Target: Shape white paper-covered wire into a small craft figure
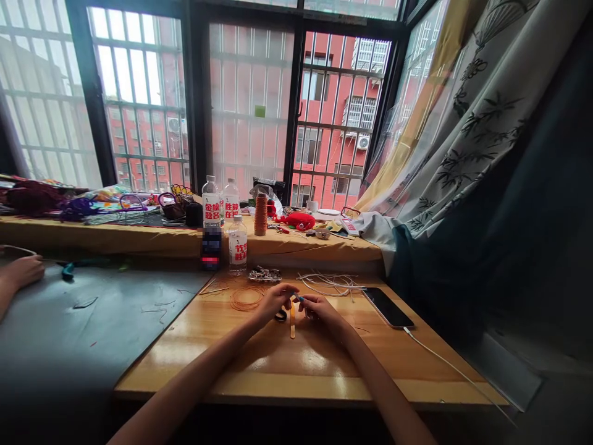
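My left hand [274,300] and my right hand [322,309] meet over the wooden table, both in a pinch. Between their fingertips is a thin pale piece [297,297] with bits of blue on it; it is too small to name. Under the hands lies a flat orange-yellow wooden stick [292,324]. A black ring-shaped item [280,316] sits beside it, partly covered by my left hand. To the left of my left hand is a loose coil of copper-coloured wire [245,299].
White strands [330,283] lie behind my right hand. A phone [386,307] with a white cable [451,364] is at the right. Bottles [238,247], a thread spool [260,215] and a red plush [299,220] stand further back. Another person's hand [25,271] is at far left.
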Demonstrator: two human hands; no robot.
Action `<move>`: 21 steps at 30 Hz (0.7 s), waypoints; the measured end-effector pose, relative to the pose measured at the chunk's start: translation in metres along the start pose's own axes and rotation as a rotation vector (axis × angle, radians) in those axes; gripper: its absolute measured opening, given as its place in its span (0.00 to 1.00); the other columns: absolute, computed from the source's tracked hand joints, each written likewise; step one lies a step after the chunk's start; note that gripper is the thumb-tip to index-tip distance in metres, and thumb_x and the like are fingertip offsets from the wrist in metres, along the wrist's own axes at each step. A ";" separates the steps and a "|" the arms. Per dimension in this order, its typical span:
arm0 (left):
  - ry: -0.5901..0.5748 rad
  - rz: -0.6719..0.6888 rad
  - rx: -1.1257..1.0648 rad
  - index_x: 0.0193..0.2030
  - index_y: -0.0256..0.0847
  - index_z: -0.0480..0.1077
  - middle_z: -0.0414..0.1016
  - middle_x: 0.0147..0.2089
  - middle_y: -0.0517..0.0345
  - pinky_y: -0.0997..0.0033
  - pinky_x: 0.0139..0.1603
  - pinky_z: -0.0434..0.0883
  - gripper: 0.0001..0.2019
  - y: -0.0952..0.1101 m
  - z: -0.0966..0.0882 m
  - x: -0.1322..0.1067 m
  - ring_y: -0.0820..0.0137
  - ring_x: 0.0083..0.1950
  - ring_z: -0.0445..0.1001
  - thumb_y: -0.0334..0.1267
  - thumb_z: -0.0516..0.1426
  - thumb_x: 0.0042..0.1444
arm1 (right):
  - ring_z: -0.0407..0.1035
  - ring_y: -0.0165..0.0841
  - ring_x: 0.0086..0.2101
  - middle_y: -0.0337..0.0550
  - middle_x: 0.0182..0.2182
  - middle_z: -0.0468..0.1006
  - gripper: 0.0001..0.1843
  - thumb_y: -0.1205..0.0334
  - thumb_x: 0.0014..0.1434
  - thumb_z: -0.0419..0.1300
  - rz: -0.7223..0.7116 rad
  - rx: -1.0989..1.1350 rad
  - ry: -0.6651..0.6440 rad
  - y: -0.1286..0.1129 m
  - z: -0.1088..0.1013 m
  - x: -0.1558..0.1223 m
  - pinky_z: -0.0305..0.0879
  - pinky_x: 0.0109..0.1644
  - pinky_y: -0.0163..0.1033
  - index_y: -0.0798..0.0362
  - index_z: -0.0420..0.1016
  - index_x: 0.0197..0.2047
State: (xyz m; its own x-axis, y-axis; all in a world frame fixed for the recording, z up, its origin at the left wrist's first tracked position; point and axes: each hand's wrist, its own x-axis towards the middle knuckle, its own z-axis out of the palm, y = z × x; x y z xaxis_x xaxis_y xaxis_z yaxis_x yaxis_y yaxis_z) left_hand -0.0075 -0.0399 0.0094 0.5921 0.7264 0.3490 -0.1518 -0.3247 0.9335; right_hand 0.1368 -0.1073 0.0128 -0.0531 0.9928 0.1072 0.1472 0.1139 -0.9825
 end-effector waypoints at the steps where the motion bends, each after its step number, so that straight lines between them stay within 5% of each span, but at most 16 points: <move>1: 0.020 0.003 0.029 0.34 0.34 0.68 0.64 0.20 0.63 0.79 0.20 0.59 0.13 -0.003 0.000 0.000 0.78 0.19 0.62 0.40 0.51 0.45 | 0.54 0.21 0.17 0.35 0.20 0.67 0.19 0.48 0.43 0.59 0.001 0.001 -0.005 0.001 0.000 0.000 0.46 0.21 0.30 0.56 0.72 0.32; 10: 0.047 -0.025 0.187 0.37 0.35 0.67 0.60 0.15 0.66 0.80 0.17 0.57 0.13 -0.008 0.002 -0.007 0.78 0.16 0.59 0.40 0.49 0.48 | 0.54 0.20 0.14 0.34 0.19 0.67 0.19 0.48 0.43 0.58 -0.002 -0.032 0.011 0.007 0.003 0.002 0.47 0.18 0.30 0.57 0.69 0.27; 21: 0.054 -0.076 0.090 0.39 0.32 0.64 0.67 0.23 0.61 0.80 0.15 0.57 0.14 -0.009 0.002 -0.003 0.79 0.16 0.60 0.37 0.51 0.46 | 0.54 0.20 0.14 0.33 0.17 0.66 0.18 0.48 0.44 0.57 -0.029 -0.029 0.045 0.013 0.002 0.006 0.48 0.17 0.29 0.57 0.70 0.28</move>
State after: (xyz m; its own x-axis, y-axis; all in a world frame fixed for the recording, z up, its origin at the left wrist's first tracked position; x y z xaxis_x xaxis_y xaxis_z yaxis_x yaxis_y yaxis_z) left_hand -0.0063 -0.0410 -0.0002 0.5553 0.7818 0.2835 -0.0345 -0.3189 0.9472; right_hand 0.1365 -0.0999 0.0004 -0.0133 0.9896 0.1434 0.1747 0.1435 -0.9741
